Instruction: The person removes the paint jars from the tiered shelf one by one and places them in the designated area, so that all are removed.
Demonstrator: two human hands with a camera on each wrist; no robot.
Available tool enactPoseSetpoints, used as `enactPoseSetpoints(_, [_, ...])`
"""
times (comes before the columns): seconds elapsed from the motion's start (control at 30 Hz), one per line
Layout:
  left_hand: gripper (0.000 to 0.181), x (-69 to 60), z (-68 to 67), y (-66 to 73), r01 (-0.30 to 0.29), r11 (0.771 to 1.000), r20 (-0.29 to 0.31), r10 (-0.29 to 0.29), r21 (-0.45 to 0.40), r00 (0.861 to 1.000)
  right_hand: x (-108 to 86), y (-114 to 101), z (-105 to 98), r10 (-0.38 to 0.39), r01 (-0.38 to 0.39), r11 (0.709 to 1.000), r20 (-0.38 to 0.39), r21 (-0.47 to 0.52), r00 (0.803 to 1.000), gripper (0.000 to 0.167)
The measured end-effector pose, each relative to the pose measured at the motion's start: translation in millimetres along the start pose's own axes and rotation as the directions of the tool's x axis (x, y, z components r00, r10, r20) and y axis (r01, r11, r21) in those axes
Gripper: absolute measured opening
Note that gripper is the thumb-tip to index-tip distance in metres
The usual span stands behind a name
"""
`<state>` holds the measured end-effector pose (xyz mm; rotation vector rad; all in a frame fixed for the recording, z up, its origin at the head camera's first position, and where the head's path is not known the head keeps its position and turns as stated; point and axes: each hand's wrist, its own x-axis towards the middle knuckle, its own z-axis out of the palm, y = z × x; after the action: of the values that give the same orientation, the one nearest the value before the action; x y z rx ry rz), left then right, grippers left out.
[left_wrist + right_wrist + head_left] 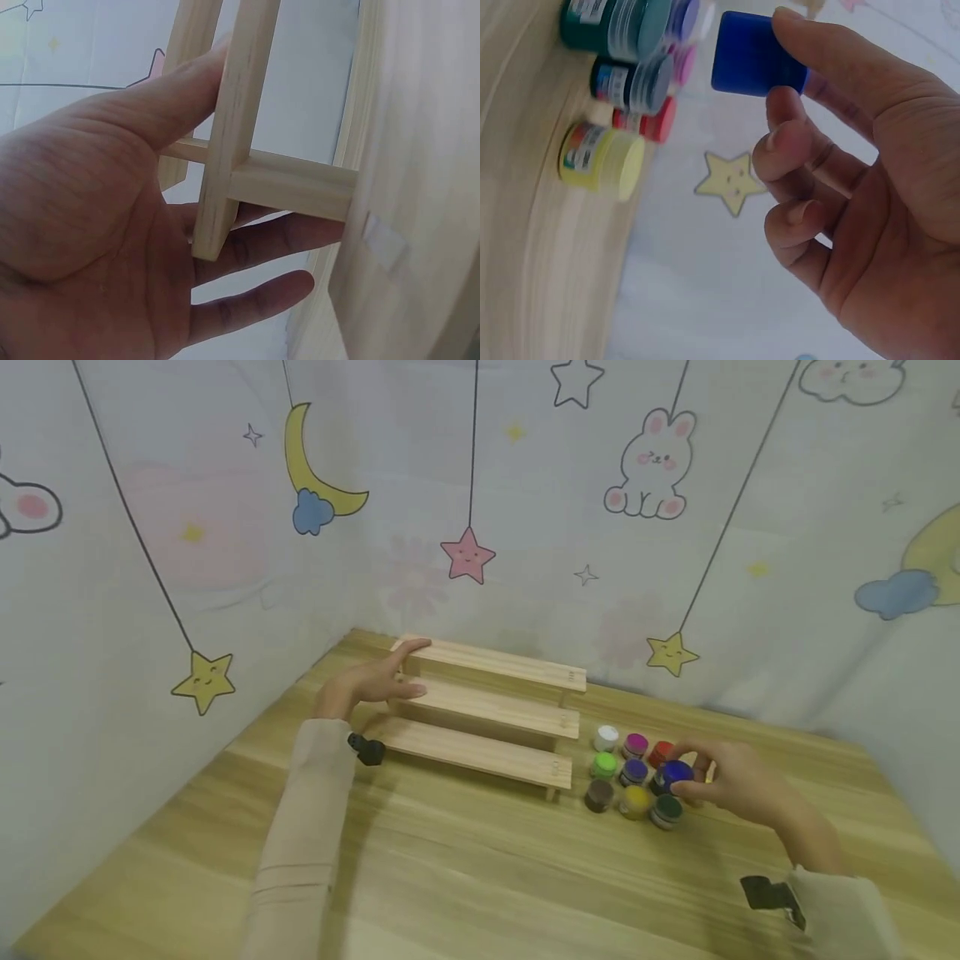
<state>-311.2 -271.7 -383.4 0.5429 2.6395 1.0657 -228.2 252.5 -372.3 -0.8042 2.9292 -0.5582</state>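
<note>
A three-tier wooden display rack (480, 706) stands on the table. My left hand (375, 681) grips its left end; in the left wrist view the thumb lies along a wooden side bar (236, 120) while the fingers pass behind it. My right hand (738, 777) pinches a blue paint jar (746, 56) between thumb and fingers, raised above the other small paint jars. Those jars stand in close rows to the right of the rack, among them white (606, 739), bright green (603, 766), brown (598, 795) and dark green (667, 812) ones. The right hand partly hides the jars behind it.
The wood-grain table (450, 868) extends in front of the rack and jars. A white cloth (525, 485) printed with stars, moons and rabbits hangs behind and at the sides. The rack's back stands near this cloth.
</note>
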Motion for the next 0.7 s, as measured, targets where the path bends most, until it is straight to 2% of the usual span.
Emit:
enactPoseSetpoints(0.27, [0.084, -3.8, 1.3, -3.1, 0.004, 1.0, -0.006, -0.004, -0.01, 1.0, -18.9, 26, 0, 0.083, -0.089, 0.992, 0.075, 0.085, 0.994, 0.043])
enactPoseSetpoints(0.47, [0.085, -6.7, 8.2, -10.0, 0.039, 0.999, 0.002, -0.039, -0.029, 0.999, -21.9, 41, 14, 0.056, -0.074, 0.991, 0.156, 0.114, 0.986, 0.041])
enactPoseSetpoints(0.6, [0.084, -3.4, 8.0, -10.3, -0.006, 0.999, -0.002, 0.006, -0.041, 1.0, -23.7, 49, 18, 0.038, -0.06, 0.992, 0.192, 0.115, 0.981, 0.04])
enactPoseSetpoints(0.7, [0.084, 0.0, 4.0, -6.2, -0.032, 0.999, -0.005, 0.032, -0.036, 0.999, -24.3, 53, 19, 0.006, -0.027, 0.993, 0.187, 0.114, 0.982, 0.04])
